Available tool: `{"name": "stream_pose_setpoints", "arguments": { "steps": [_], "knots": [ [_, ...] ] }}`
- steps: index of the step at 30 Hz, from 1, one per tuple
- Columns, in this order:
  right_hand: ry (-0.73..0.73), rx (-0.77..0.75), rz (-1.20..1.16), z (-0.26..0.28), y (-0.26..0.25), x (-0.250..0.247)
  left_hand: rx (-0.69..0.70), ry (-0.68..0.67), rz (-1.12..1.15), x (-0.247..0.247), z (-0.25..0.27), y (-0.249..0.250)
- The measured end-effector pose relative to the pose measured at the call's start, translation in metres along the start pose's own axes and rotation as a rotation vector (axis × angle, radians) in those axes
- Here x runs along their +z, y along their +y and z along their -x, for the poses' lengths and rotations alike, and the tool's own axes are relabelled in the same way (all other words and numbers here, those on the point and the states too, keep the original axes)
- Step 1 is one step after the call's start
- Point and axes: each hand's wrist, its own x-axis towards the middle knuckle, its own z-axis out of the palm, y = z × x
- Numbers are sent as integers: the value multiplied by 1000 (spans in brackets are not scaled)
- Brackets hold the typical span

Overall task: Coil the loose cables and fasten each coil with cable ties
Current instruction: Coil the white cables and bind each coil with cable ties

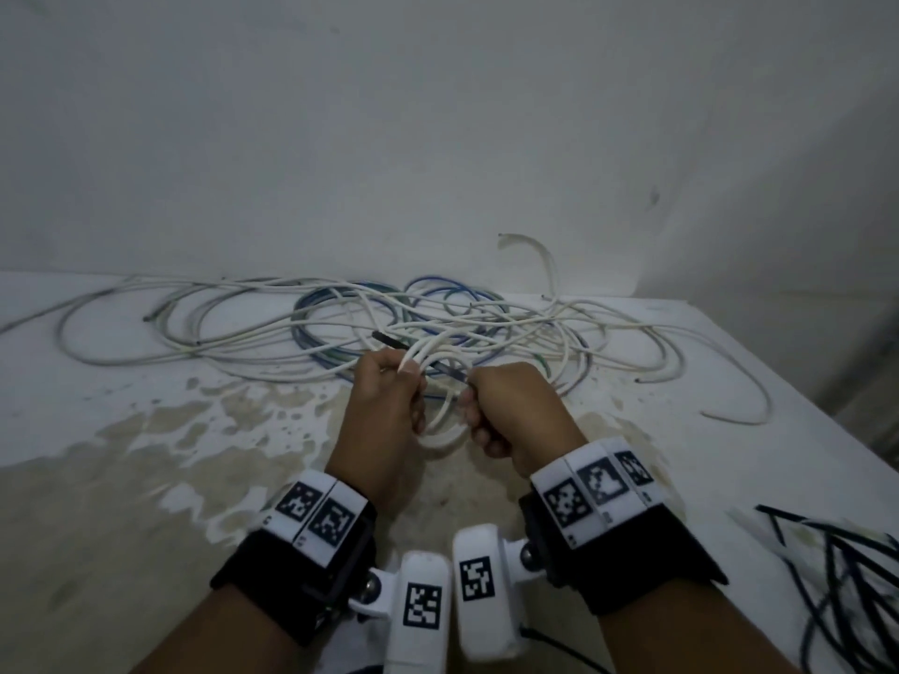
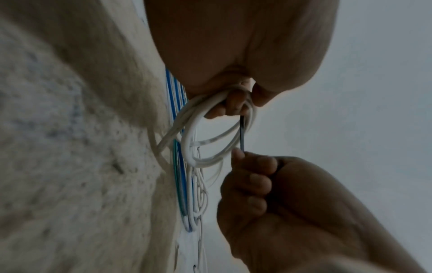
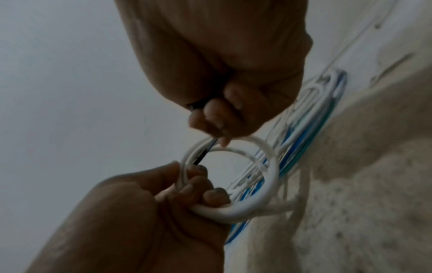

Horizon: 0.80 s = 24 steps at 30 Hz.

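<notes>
Over the stained bench [image 1: 146, 454], my left hand [image 1: 384, 406] grips the white coil [image 1: 440, 381] steady while right hand [image 1: 515, 406] fingers pinch the black cable tie [image 2: 242, 133], pulling it snug.

The head view was taken from high up, looking forward and down at the table [image 1: 146, 479], with the wall [image 1: 438, 114] behind it. Both wrists were seen from above, near the bottom edge.

The left wrist view was taken from very close, low under the left hand [image 2: 233, 46], looking along it at the white coil [image 2: 194, 129]. The table was seen tipped on its side at the left.

The right wrist view was taken just as close, under the right hand [image 3: 222, 55], with the table tipped at the right.

The white coil, the black tie [image 1: 450, 372] and both hands were shared by all three views.
</notes>
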Motion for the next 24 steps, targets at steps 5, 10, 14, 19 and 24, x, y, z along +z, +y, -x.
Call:
{"name": "stream_pose_setpoints", "arguments": {
  "steps": [5, 10, 14, 19, 24],
  "knots": [
    [-270, 70, -218, 4, -8, 5, -45, -53, 46, -6, -6, -3],
    [-364, 62, -320, 0, -4, 8, -155, 15, 190, -11, -9, -9],
    [-414, 66, -339, -2, 3, 8, -115, -82, 145, -14, -10, -4],
    [-294, -121, -254, -1, 9, 3, -118, 14, 69, -17, -8, -1],
    [-260, -370, -39, 4, 15, -2, -97, 44, -58, -18, -7, 3]
  ]
}}
